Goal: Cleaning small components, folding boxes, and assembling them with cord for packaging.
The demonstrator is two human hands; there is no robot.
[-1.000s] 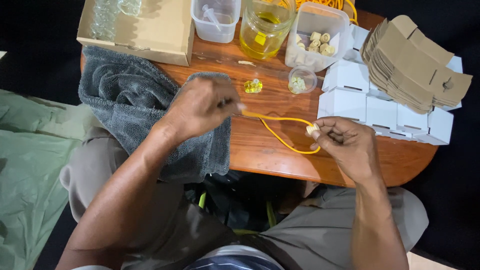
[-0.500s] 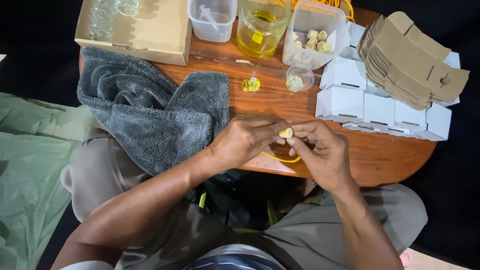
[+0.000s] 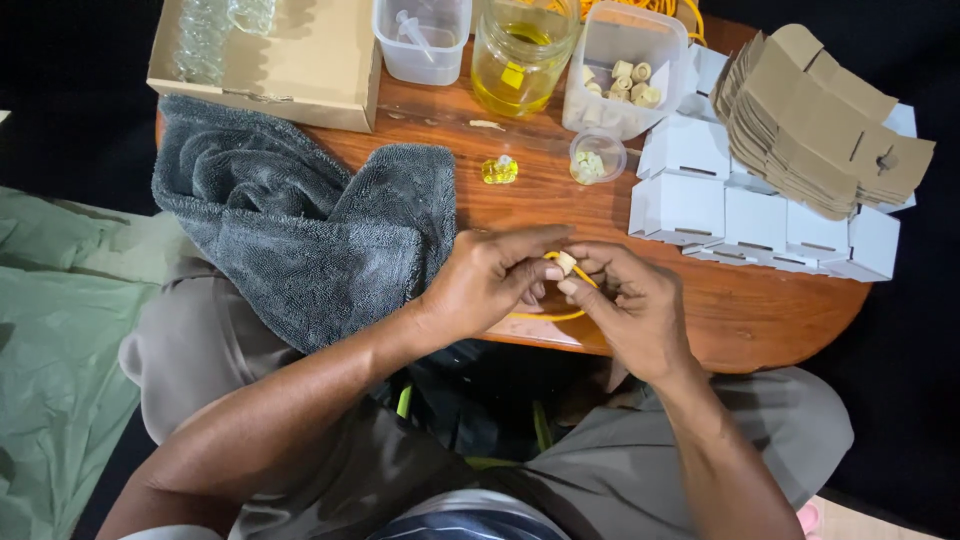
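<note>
My left hand (image 3: 492,280) and my right hand (image 3: 630,305) meet over the near edge of the round wooden table (image 3: 700,330). Between their fingertips sits a small pale cork (image 3: 566,263), pinched together with a loop of yellow cord (image 3: 548,315) that hangs below the hands. Both hands grip the cork and cord; how the cord joins the cork is hidden by the fingers.
A grey towel (image 3: 290,230) drapes over the table's left edge. At the back stand a cardboard box (image 3: 290,60), a clear tub (image 3: 420,40), a jar of yellow liquid (image 3: 520,60) and a tub of corks (image 3: 620,85). White small boxes (image 3: 720,205) and flat brown cartons (image 3: 820,130) fill the right. A tiny yellow bottle (image 3: 499,171) and a small cup (image 3: 597,160) lie mid-table.
My left hand came down from the towel's corner to join my right hand near the table edge. The stretched yellow cord is now bunched into a loop under both hands.
</note>
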